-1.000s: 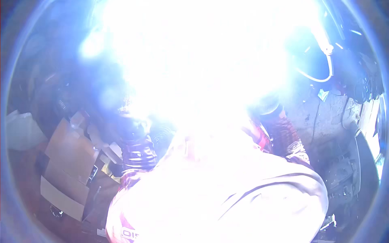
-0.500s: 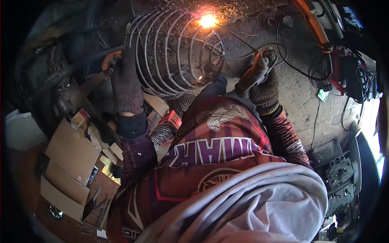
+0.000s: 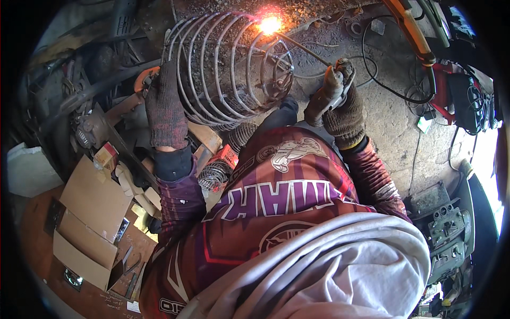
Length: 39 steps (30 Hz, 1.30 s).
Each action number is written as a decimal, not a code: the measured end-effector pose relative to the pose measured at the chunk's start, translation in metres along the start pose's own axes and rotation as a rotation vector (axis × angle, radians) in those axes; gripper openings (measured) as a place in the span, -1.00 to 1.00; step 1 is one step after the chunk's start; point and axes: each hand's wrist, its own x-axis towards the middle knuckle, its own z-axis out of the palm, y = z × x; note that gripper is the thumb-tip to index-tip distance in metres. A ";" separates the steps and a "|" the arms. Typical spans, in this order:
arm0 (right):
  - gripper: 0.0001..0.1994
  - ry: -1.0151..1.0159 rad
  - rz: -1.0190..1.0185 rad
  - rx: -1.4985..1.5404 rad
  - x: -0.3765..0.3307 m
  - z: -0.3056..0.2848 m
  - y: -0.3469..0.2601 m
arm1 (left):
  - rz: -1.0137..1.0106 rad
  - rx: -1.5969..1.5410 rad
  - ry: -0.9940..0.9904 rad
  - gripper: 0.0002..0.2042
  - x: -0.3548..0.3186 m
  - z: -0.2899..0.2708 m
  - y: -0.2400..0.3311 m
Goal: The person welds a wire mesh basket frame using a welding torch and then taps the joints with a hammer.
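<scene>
A round cage of curved metal rods [image 3: 217, 69] lies on its side, its narrower end to the right. My gloved left hand [image 3: 167, 114] grips its left rim, the fingertips partly hidden. My gloved right hand [image 3: 346, 114] is closed round a welding electrode holder [image 3: 330, 90]. From its jaws a thin welding rod [image 3: 305, 49] slants up and left to the cage's upper edge. A bright orange-white arc [image 3: 270, 25] burns at the rod's tip, against the rods near the narrow end, and its glare hides the joint.
An orange metal frame [image 3: 406, 29] stands at upper right, with black cable [image 3: 366, 50] looping over the ground. Left of me are an open cardboard box [image 3: 93, 199] and an orange clamp-like piece [image 3: 143, 80]. Coiled wire [image 3: 214, 175] lies by my left arm; a greenish machine [image 3: 446, 226] stands right.
My right hand has shifted slightly left and down with the holder. The arc has moved a little left and looks smaller. My left hand and the cage stay nearly in place.
</scene>
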 end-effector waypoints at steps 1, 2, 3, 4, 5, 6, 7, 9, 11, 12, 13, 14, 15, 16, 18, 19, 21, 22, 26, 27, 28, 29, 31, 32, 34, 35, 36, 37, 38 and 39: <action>-0.42 0.004 0.005 0.002 0.000 0.000 0.002 | -0.009 -0.010 -0.004 -0.39 0.000 0.000 0.001; -0.42 0.009 0.009 0.004 0.000 -0.001 0.004 | 0.020 0.057 0.001 -0.40 -0.001 0.000 0.001; -0.42 0.008 0.007 -0.012 0.000 -0.001 0.005 | 0.049 0.124 0.005 -0.41 -0.002 0.000 0.000; -0.42 0.007 0.006 -0.027 0.000 -0.001 0.005 | 0.077 0.191 0.010 -0.42 -0.003 0.000 -0.001; -0.42 0.002 -0.002 -0.061 0.001 -0.001 0.003 | 0.085 0.214 0.008 -0.44 -0.003 0.000 -0.001; -0.42 0.003 -0.009 -0.086 0.001 -0.002 0.001 | 0.092 0.237 0.006 -0.45 -0.004 0.001 -0.002; -0.42 0.003 -0.016 -0.112 0.001 -0.002 -0.001 | 0.100 0.259 0.005 -0.47 -0.004 0.002 -0.003; -0.41 0.017 -0.027 -0.147 0.001 -0.001 -0.004 | 0.118 0.272 0.013 -0.48 -0.003 0.004 -0.006; -0.47 0.046 -0.040 -0.120 0.001 0.001 -0.006 | 0.135 0.266 0.036 -0.49 -0.001 0.006 -0.008; -0.49 0.039 -0.044 -0.095 0.003 0.004 -0.012 | 0.123 0.273 0.054 -0.49 -0.005 0.002 -0.008; -0.54 -0.122 -0.174 -0.485 0.008 0.000 -0.023 | 0.110 0.286 0.069 -0.49 -0.010 -0.002 -0.008; -0.58 -0.204 -0.362 -0.863 0.014 -0.004 -0.037 | 0.125 0.284 0.086 -0.50 -0.007 0.002 -0.010; -0.58 -0.165 -0.355 -0.847 0.013 -0.002 -0.040 | 0.137 0.282 0.101 -0.50 -0.003 0.005 -0.011; -0.59 -0.133 -0.352 -0.831 0.012 0.002 -0.044 | 0.140 0.278 0.113 -0.51 -0.004 0.008 -0.012; -0.58 -0.046 -0.348 -0.653 0.012 0.002 -0.020 | 0.151 0.285 0.149 -0.51 -0.003 0.012 -0.012; -0.57 -0.012 -0.353 -0.553 0.012 0.002 -0.010 | 0.146 0.301 0.165 -0.52 -0.005 0.011 -0.011; -0.55 -0.163 -0.124 -0.371 0.014 -0.001 0.003 | 0.149 0.319 0.187 -0.52 -0.005 0.012 -0.011; -0.53 -0.231 -0.009 -0.280 0.015 -0.002 0.008 | 0.156 0.323 0.197 -0.52 -0.005 0.013 -0.009; -0.57 -0.126 -0.343 -0.610 0.014 0.004 -0.028 | 0.162 0.345 0.221 -0.53 -0.015 0.018 -0.014; -0.53 -0.061 -0.380 -0.636 0.011 -0.001 -0.026 | 0.176 0.338 0.230 -0.53 -0.013 0.026 -0.019; -0.48 -0.021 -0.291 -0.441 0.006 -0.007 -0.015 | 0.179 0.332 0.232 -0.53 -0.015 0.027 -0.020; -0.43 0.027 -0.190 -0.261 -0.001 -0.010 -0.007 | 0.165 0.317 0.217 -0.53 -0.014 0.027 -0.020; -0.37 0.140 -0.108 -0.184 -0.001 -0.002 -0.015 | 0.116 0.270 0.164 -0.53 -0.007 0.011 -0.002; -0.37 0.135 -0.096 -0.178 0.000 -0.003 -0.013 | 0.088 0.246 0.134 -0.53 -0.003 -0.001 0.009; -0.37 0.122 -0.078 -0.161 0.000 -0.007 -0.001 | 0.052 0.184 0.097 -0.49 -0.002 -0.007 0.017; -0.38 0.112 -0.100 -0.179 -0.001 -0.010 0.005 | 0.046 0.143 0.088 -0.41 -0.005 -0.003 0.015; -0.38 0.102 -0.119 -0.194 -0.001 -0.011 0.006 | 0.029 0.086 0.080 -0.41 -0.005 -0.003 0.017; -0.39 0.093 -0.138 -0.209 0.000 -0.011 0.005 | 0.011 0.029 0.073 -0.40 -0.004 -0.003 0.020; -0.42 0.073 -0.127 -0.230 -0.004 -0.012 0.001 | -0.017 -0.047 0.069 -0.47 -0.002 -0.005 0.025; -0.42 0.063 -0.145 -0.276 -0.004 -0.013 -0.004 | -0.023 -0.066 0.068 -0.49 -0.002 -0.004 0.024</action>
